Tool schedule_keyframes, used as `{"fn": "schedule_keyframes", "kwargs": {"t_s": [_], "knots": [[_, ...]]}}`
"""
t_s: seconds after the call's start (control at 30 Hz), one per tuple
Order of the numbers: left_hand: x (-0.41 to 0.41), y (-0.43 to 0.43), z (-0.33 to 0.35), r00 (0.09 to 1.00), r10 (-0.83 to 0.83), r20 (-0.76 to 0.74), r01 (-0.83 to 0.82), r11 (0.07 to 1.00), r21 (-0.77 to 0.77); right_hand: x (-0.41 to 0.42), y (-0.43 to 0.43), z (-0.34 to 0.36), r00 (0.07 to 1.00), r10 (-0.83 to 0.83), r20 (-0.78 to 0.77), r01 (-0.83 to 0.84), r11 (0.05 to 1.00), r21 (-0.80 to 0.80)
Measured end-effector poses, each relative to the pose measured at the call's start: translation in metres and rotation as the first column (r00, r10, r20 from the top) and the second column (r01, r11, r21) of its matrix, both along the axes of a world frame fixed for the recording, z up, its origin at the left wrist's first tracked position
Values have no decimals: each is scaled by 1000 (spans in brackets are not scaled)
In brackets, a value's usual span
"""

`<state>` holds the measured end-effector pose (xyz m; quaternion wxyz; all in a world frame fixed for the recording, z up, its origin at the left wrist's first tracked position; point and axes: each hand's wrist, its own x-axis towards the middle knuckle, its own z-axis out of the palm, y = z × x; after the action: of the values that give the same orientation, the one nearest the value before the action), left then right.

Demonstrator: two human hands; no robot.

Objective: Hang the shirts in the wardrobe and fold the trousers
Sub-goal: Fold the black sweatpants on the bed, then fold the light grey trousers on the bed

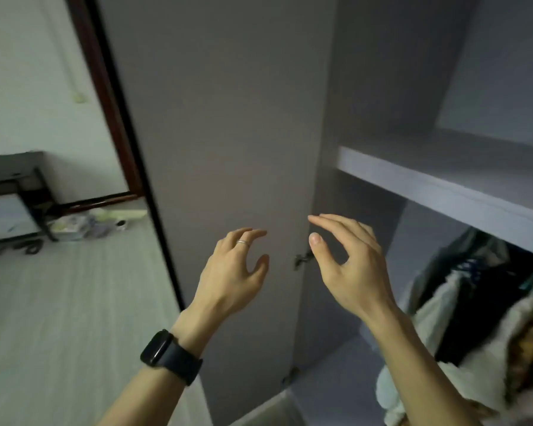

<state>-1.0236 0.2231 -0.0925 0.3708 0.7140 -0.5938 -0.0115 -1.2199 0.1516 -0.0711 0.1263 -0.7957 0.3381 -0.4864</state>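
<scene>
Head view: I see my left hand (231, 272) and right hand (348, 259) both empty, fingers loosely apart, hovering before the open wardrobe door (228, 118); clothes (474, 302) hang under the shelf (443, 186).

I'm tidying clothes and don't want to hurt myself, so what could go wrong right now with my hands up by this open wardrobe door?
Your right hand appears close to the door hinge; if the wardrobe door swings, fingers might get pinched. The shelf juts out above the hanging clothes, so reaching under it could bump your knuckles. Those clothes look bunched together, so pushing in may knock one down.
</scene>
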Motion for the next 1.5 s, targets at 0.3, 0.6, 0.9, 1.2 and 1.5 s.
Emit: {"fn": "schedule_keyframes", "kwargs": {"t_s": [0.3,0.6,0.9,1.2,1.5], "knots": [[169,184,-12,838,544,37,-545,833,95,218,94,-26,834,520,-182,-499,853,149],[340,317,-6,587,803,101,-805,566,180,416,170,-30,659,713,-240,-694,700,171],[473,357,19,466,858,215,-884,442,150,572,172,2,653,684,-325,-683,717,136],[564,349,1,375,897,234,-924,341,171,712,148,-18,593,712,-377,-710,683,172],[693,325,-62,168,960,223,-966,115,233,894,135,-78,355,850,-388,-854,464,234]]}}
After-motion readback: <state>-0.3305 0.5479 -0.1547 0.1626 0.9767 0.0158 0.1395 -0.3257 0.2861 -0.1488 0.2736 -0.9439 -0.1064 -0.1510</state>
